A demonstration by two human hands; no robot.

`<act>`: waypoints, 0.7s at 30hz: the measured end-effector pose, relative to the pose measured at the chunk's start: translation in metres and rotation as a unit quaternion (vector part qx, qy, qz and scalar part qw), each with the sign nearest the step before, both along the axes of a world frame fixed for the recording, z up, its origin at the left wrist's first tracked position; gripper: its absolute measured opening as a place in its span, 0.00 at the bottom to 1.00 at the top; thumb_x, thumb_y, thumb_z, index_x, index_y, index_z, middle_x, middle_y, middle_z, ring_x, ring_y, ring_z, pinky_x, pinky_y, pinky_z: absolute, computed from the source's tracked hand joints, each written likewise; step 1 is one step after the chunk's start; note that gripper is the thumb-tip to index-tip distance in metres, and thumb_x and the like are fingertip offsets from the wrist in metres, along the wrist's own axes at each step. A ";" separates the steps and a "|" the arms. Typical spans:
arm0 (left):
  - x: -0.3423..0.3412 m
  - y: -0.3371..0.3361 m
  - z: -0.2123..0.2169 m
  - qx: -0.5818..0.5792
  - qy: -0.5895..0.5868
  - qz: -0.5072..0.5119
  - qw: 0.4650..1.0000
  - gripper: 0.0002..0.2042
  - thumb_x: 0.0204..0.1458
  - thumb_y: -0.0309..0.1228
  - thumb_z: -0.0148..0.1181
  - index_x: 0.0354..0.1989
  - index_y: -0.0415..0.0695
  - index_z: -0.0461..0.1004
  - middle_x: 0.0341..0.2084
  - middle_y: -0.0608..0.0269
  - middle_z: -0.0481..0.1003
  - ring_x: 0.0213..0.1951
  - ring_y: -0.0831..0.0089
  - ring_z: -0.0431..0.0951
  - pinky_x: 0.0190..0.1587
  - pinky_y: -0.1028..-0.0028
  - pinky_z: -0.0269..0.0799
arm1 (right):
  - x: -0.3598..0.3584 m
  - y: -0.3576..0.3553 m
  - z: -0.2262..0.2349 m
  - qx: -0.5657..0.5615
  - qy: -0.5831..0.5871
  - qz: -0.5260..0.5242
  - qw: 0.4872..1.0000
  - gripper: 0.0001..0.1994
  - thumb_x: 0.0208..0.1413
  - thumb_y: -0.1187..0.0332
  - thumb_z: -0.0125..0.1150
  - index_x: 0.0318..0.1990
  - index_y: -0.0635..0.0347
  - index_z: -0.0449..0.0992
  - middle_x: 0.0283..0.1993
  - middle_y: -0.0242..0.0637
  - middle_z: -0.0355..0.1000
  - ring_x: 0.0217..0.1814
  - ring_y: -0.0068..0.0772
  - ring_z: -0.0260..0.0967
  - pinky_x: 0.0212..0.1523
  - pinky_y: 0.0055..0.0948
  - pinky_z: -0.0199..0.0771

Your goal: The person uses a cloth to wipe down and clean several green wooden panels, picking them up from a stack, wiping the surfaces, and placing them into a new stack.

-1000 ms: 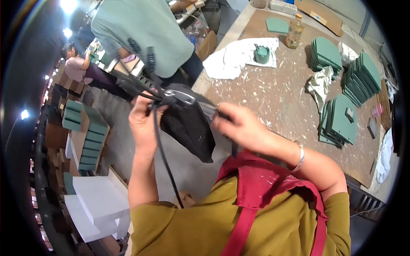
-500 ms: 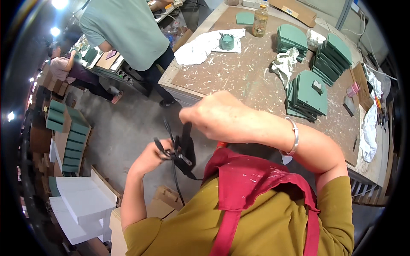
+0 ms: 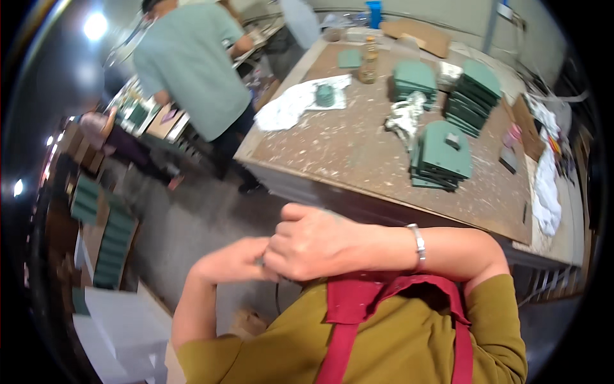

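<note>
My right hand, with a silver bangle on the wrist, is closed in front of my chest, its fingers curled inward. Against it my left hand is also closed, with its fingertips tucked behind the right hand's fingers. Whatever they hold between them is hidden; only a thin dark cord shows below the hands. Just under the right wrist is the top of my red apron, worn over an olive shirt.
Ahead stands a scuffed worktable with stacks of green panels, a crumpled white cloth, a small green jar and a bottle. A person in a pale green shirt stands left of it. White boards lie at lower left.
Both hands have come together close to my chest. The black strap-like bundle with cords that hung at my left hand is now mostly hidden. The view has shifted, and the table sits lower.
</note>
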State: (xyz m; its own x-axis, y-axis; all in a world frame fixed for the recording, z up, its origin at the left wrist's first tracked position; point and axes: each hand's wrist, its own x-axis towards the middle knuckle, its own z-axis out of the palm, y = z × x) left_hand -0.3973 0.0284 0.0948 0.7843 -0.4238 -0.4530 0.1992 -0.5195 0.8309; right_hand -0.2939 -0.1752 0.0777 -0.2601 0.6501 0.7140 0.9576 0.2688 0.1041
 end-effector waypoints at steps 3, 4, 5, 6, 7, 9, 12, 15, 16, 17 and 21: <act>0.024 -0.027 -0.019 0.082 -0.127 -0.040 0.988 0.06 0.54 0.22 0.57 0.36 0.36 0.79 0.33 0.54 0.82 0.39 0.70 0.80 0.45 0.66 0.74 | 0.017 -0.022 -0.012 -0.063 -0.025 -0.073 0.995 0.06 0.46 0.64 0.59 0.24 0.52 0.69 0.21 0.27 0.66 0.28 0.29 0.67 0.35 0.30 0.62; 0.027 -0.031 -0.028 0.046 -0.106 -0.026 0.993 0.07 0.56 0.23 0.55 0.33 0.36 0.79 0.30 0.56 0.82 0.36 0.70 0.80 0.43 0.66 0.73 | 0.019 -0.027 -0.020 -0.095 0.000 -0.084 0.992 0.06 0.47 0.64 0.58 0.25 0.52 0.70 0.23 0.27 0.67 0.30 0.29 0.68 0.37 0.30 0.63; 0.028 -0.028 -0.045 0.051 -0.065 -0.005 0.997 0.08 0.59 0.25 0.53 0.33 0.36 0.79 0.25 0.60 0.79 0.32 0.72 0.78 0.39 0.68 0.73 | 0.022 -0.032 -0.021 -0.088 0.033 -0.087 0.992 0.06 0.47 0.64 0.58 0.27 0.53 0.70 0.27 0.29 0.68 0.35 0.31 0.68 0.38 0.31 0.63; 0.028 -0.029 -0.056 0.025 -0.014 -0.004 1.000 0.10 0.62 0.28 0.52 0.34 0.36 0.78 0.22 0.65 0.76 0.29 0.74 0.75 0.36 0.70 0.71 | 0.025 -0.044 -0.023 -0.078 0.066 -0.089 0.991 0.06 0.48 0.64 0.59 0.29 0.53 0.70 0.31 0.31 0.69 0.40 0.32 0.69 0.40 0.32 0.63; 0.020 -0.022 -0.064 -0.007 0.026 0.045 0.999 0.12 0.65 0.31 0.51 0.35 0.36 0.78 0.20 0.69 0.73 0.27 0.75 0.73 0.34 0.70 0.70 | 0.027 -0.063 -0.024 -0.090 0.099 -0.104 0.985 0.08 0.49 0.63 0.59 0.32 0.54 0.70 0.35 0.33 0.69 0.44 0.34 0.68 0.41 0.34 0.64; 0.022 0.009 -0.103 0.127 0.017 0.042 0.991 0.13 0.66 0.36 0.53 0.37 0.40 0.79 0.25 0.66 0.78 0.29 0.76 0.75 0.34 0.73 0.72 | 0.029 -0.102 -0.049 -0.115 0.195 -0.119 0.967 0.11 0.52 0.62 0.63 0.37 0.55 0.71 0.41 0.37 0.67 0.50 0.40 0.66 0.44 0.39 0.65; 0.031 0.050 -0.167 0.099 0.184 0.044 0.977 0.15 0.67 0.36 0.51 0.53 0.40 0.78 0.45 0.71 0.80 0.47 0.79 0.73 0.53 0.71 0.70 | 0.020 -0.201 -0.112 -0.218 0.480 -0.154 0.835 0.13 0.56 0.60 0.62 0.40 0.62 0.76 0.41 0.48 0.75 0.47 0.53 0.73 0.46 0.46 0.73; 0.082 -0.018 -0.164 0.126 0.154 0.057 0.978 0.15 0.67 0.36 0.51 0.52 0.40 0.78 0.44 0.71 0.80 0.46 0.79 0.73 0.52 0.71 0.69 | -0.029 -0.291 -0.251 -0.268 0.562 -0.396 0.675 0.13 0.57 0.57 0.61 0.38 0.57 0.75 0.39 0.45 0.76 0.41 0.51 0.75 0.40 0.46 0.73; 0.099 -0.038 -0.165 0.131 0.144 0.051 0.979 0.15 0.67 0.36 0.51 0.52 0.40 0.78 0.44 0.71 0.80 0.46 0.79 0.73 0.52 0.72 0.69 | -0.063 -0.315 -0.304 -0.255 0.599 -0.440 0.619 0.13 0.57 0.55 0.61 0.34 0.56 0.75 0.35 0.45 0.77 0.37 0.52 0.75 0.36 0.48 0.73; 0.114 -0.057 -0.167 0.136 0.139 0.037 0.980 0.15 0.67 0.36 0.51 0.52 0.40 0.78 0.44 0.71 0.79 0.46 0.79 0.73 0.52 0.72 0.69 | -0.102 -0.332 -0.364 -0.293 0.610 -0.452 0.581 0.14 0.58 0.55 0.58 0.36 0.56 0.78 0.34 0.48 0.77 0.36 0.50 0.75 0.35 0.48 0.72; 0.144 -0.088 -0.168 0.158 0.127 0.031 0.979 0.15 0.67 0.36 0.51 0.51 0.40 0.78 0.43 0.71 0.79 0.45 0.79 0.73 0.51 0.72 0.69 | -0.244 -0.314 -0.422 -0.266 0.839 -0.383 0.282 0.14 0.60 0.56 0.56 0.39 0.56 0.80 0.35 0.49 0.78 0.34 0.45 0.74 0.34 0.46 0.71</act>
State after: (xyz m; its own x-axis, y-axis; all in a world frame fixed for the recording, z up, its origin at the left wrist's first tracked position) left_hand -0.2529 -0.0598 -0.0736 0.6490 -0.1861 -0.7377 0.4184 -0.7225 0.5504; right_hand -0.5380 -0.4891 -0.3446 0.5156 0.1878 -0.8360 -0.6617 -0.5325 -0.5277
